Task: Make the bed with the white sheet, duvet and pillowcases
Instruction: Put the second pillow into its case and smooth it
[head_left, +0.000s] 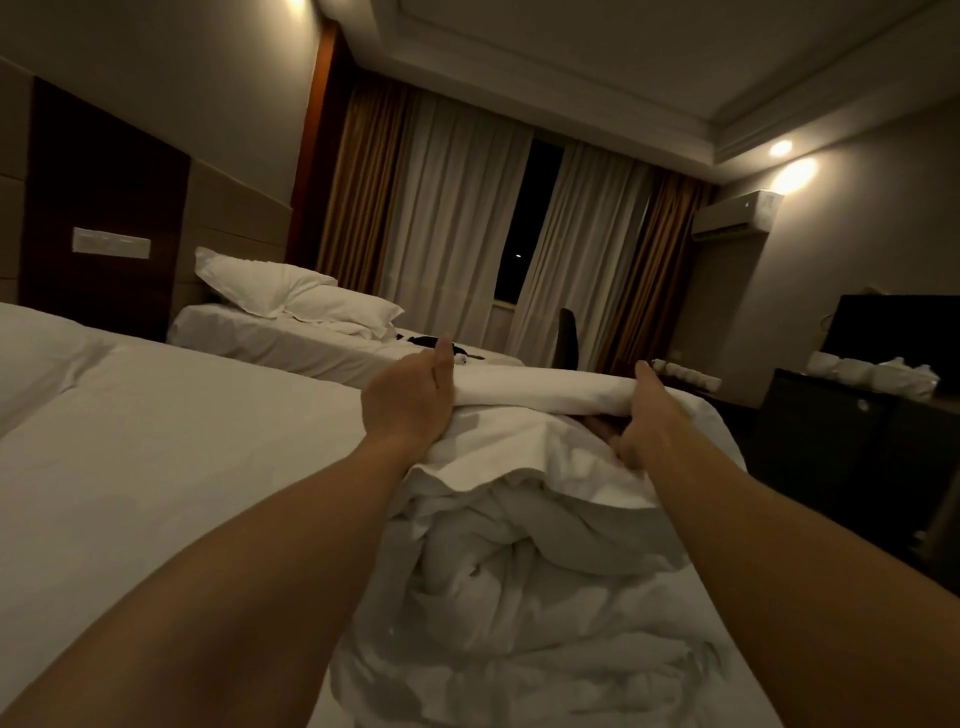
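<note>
1. Bottom of frame: two bare forearms reach in from the lower left and lower right corners, converging toward frame centre.
2. Lower centre: crumpled white duvet (524, 561) piled in a heap on the near bed (171, 467), spilling down toward the bottom centre edge. White sheet (130, 441) lies fairly flat across the left half of the frame, light creases only.
3. Centre: both hands on a rolled edge of the duvet, which runs like a tube between them.
4. Left hand (410, 397): at the left end of the roll, thumb up along the roll's end, fingers curled under the fabric (fingertips hidden, so grip depth can't be read).
5. Right hand (649, 415): at the right end of the roll, thumb on top, fingers curled below and bunching the cloth, gripping it.
6. Left edge, mid-height: a white pillow (36, 358) on the near bed, only partly in frame.
7. Upper left of centre: second bed (291, 338) with two white pillows (291, 291) stacked at its head; small dark items lie on it just behind the left hand (too dim to identify).
8. Right side: dark cabinet (831, 441) with white cups (852, 371) on top, dark screen (893, 327) behind them.
9. Far back: curtains (457, 208) parted on a dark window; wall air conditioner (737, 213) at upper right.
</note>
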